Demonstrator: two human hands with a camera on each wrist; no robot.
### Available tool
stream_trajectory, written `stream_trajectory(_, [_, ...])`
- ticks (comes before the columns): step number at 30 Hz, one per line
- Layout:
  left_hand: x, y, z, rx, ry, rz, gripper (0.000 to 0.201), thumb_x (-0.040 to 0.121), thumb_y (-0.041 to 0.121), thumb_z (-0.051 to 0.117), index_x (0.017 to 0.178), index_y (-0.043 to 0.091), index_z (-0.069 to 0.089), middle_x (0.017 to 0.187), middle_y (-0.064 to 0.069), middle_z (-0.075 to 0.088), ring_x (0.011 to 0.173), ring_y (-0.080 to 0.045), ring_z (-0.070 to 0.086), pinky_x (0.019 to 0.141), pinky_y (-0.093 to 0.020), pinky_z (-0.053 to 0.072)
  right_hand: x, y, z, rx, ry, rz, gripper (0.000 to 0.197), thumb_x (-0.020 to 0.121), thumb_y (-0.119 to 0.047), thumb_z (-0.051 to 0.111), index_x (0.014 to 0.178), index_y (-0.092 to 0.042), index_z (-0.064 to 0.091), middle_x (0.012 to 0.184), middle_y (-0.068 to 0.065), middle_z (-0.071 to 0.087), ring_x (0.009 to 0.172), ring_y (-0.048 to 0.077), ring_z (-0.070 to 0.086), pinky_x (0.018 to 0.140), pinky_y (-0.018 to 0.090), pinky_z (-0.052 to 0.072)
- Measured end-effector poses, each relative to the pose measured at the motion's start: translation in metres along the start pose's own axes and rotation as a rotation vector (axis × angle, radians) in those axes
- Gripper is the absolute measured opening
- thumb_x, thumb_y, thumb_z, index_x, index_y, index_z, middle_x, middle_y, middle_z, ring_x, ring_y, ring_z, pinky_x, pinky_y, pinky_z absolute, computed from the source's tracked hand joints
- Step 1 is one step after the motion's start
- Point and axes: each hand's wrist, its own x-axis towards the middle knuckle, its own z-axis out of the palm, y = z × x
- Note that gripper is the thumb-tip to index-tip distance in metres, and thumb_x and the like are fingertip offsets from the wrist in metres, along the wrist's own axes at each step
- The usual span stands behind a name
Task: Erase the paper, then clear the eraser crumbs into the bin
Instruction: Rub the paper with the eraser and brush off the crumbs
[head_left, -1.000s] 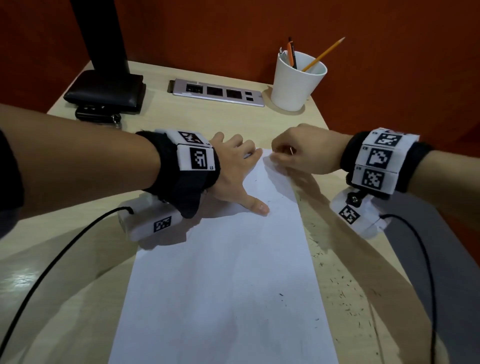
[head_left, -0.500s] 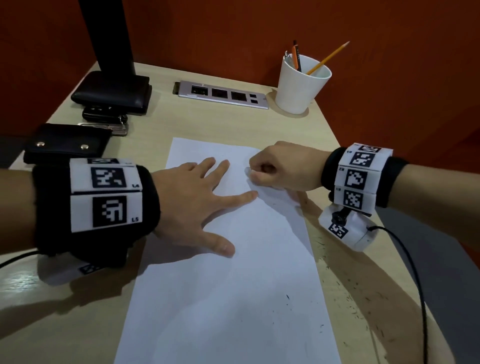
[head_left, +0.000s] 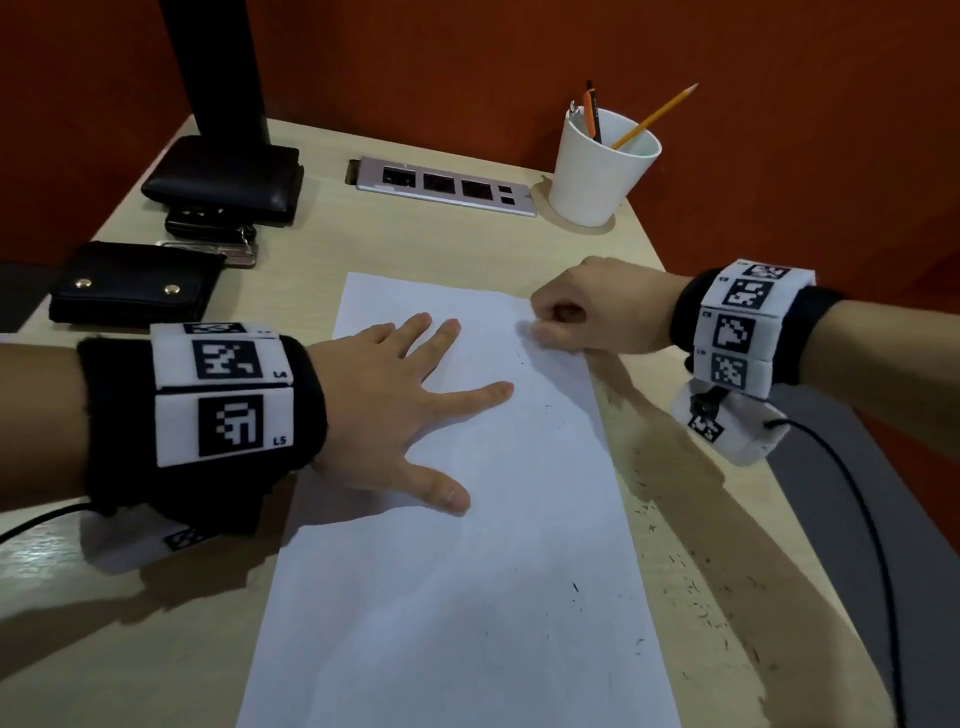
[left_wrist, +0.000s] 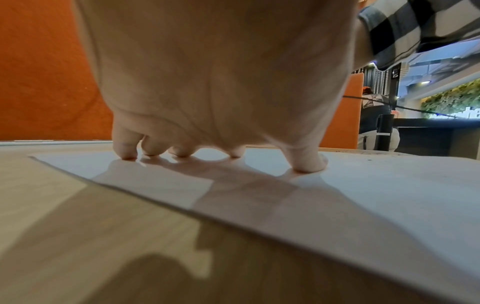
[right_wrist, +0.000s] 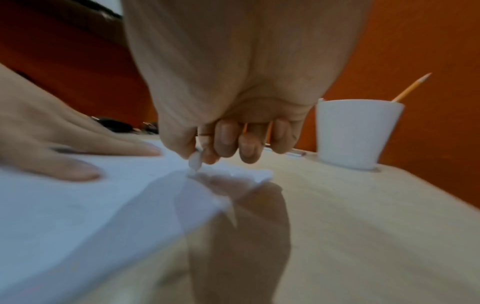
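A white sheet of paper (head_left: 467, 571) lies lengthwise on the wooden desk (head_left: 156, 649). My left hand (head_left: 415, 405) presses flat on its upper left part, fingers spread and straight; in the left wrist view the fingertips (left_wrist: 127, 152) touch the paper (left_wrist: 363, 195). My right hand (head_left: 587, 312) is curled at the paper's upper right edge and pinches a small white eraser (right_wrist: 194, 162), its tip down on the paper (right_wrist: 78, 205). Dark eraser crumbs (head_left: 696, 587) lie scattered on the desk right of the sheet, a few on the paper (head_left: 575, 588). No bin is in view.
A white cup (head_left: 597, 171) with pencils stands at the back right. A power strip (head_left: 447, 187) sits mid-back. Black wallets (head_left: 130, 286) and keys (head_left: 218, 228) lie back left, by a black monitor stand (head_left: 218, 67). The desk's right edge runs close to my right wrist.
My left hand has drawn back toward me and now lies flat on the paper's upper left. My right hand has shifted slightly down along the paper's right edge with the eraser.
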Motion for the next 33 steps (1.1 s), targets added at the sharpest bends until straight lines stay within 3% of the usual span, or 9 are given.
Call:
stream_trajectory(4, [0.000,0.002,0.003,0.013,0.003,-0.008,0.097,0.057,0.093,0.006,0.134,0.052,-0.036,0.153,-0.019,-0.032,0.144,-0.039,-0.022,0.120,-0.049,0.000,-0.003,-0.020,0.016,-0.003,-0.013,-0.091,0.036,0.093,-0.032,0.050,0.064,-0.013,0.039,0.053,-0.002,0.037,0.049,0.015,0.029,0.051,0.030,0.028])
stream_trajectory(11, [0.000,0.004,-0.001,0.002,-0.018,-0.019,0.096,0.058,0.094,0.008,0.132,0.053,-0.038,0.153,-0.017,-0.032,0.144,-0.039,-0.021,0.120,-0.048,0.002,0.001,0.018,0.000,-0.143,0.021,0.077,0.037,0.094,-0.039,0.047,0.065,-0.017,0.043,0.058,-0.001,0.046,0.058,0.023,0.042,0.054,0.035,0.034])
stream_trajectory(18, [0.000,0.005,0.003,-0.068,-0.034,-0.036,0.093,0.060,0.094,0.015,0.129,0.059,-0.036,0.152,-0.018,-0.034,0.141,-0.043,-0.026,0.118,-0.053,-0.002,0.022,-0.022,0.012,0.010,0.000,-0.053,0.039,0.091,-0.037,0.046,0.059,-0.017,0.037,0.053,-0.002,0.040,0.052,0.017,0.033,0.054,0.032,0.032])
stream_trajectory(24, [-0.001,0.006,0.004,-0.076,-0.021,-0.038,0.093,0.063,0.093,0.018,0.129,0.059,-0.037,0.151,-0.017,-0.035,0.141,-0.042,-0.027,0.118,-0.052,-0.004,0.025,0.014,0.000,-0.113,0.042,0.086,0.039,0.093,-0.041,0.048,0.062,-0.017,0.042,0.059,0.001,0.047,0.060,0.024,0.042,0.055,0.034,0.035])
stream_trajectory(29, [-0.003,0.006,0.003,-0.082,-0.030,-0.044,0.092,0.065,0.092,0.020,0.131,0.059,-0.035,0.151,-0.016,-0.036,0.141,-0.041,-0.027,0.118,-0.051,-0.005,0.040,-0.027,0.007,0.025,0.051,-0.069,0.040,0.093,-0.039,0.047,0.062,-0.015,0.043,0.055,-0.002,0.044,0.052,0.015,0.036,0.052,0.028,0.031])
stream_trajectory(33, [-0.002,0.006,0.005,-0.064,-0.021,-0.050,0.093,0.063,0.093,0.017,0.131,0.057,-0.035,0.152,-0.017,-0.034,0.142,-0.042,-0.025,0.119,-0.053,-0.001,0.043,-0.021,0.010,-0.077,0.063,-0.040,0.039,0.091,-0.041,0.045,0.059,-0.020,0.037,0.054,-0.003,0.044,0.052,0.018,0.039,0.053,0.033,0.036])
